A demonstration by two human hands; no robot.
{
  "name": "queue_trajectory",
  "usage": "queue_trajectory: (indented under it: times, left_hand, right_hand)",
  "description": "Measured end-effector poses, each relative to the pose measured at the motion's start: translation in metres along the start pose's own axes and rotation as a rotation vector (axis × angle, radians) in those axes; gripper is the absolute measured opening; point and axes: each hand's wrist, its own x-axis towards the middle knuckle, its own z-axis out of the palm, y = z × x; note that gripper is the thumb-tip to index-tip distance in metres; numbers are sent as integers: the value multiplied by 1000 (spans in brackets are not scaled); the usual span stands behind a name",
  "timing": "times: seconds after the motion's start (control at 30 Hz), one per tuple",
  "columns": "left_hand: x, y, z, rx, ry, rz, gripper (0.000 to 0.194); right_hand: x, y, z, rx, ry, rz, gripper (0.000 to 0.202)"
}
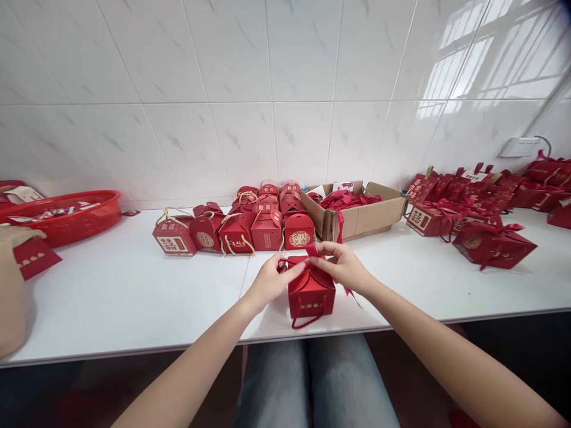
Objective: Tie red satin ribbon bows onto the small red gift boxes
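A red gift box (311,297) with gold lettering and a dark red cord handle stands upright near the table's front edge. Red ribbon (312,251) lies across its folded top. My left hand (273,278) pinches the ribbon at the left of the lid. From the right, my right hand (339,266) grips the ribbon between thumb and fingers, with a loop rising by the fingertips. A loose tail hangs down the box's right side. Fingers partly hide where the ribbon crosses.
Several red gift boxes (267,229) stand in a group by the wall. A cardboard box (366,220) holds red ribbon. More tied boxes (495,245) fill the right side. At left are a red basin (100,221) and part of another person's sleeve or arm (11,291).
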Motion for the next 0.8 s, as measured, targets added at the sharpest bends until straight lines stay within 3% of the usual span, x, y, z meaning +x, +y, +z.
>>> queue_trajectory:
  times: [0.13,0.47,0.8]
  left_hand:
    - [-5,-1,-2,6,10,-34,40]
    - [-4,-5,-1,279,103,78,32]
    - [-6,5,2,483,198,124,37]
  right_hand:
    - [-2,5,-7,167,-32,96,33]
    - [-6,3,-5,94,36,121,28]
    - [3,-9,4,-322,102,70,13]
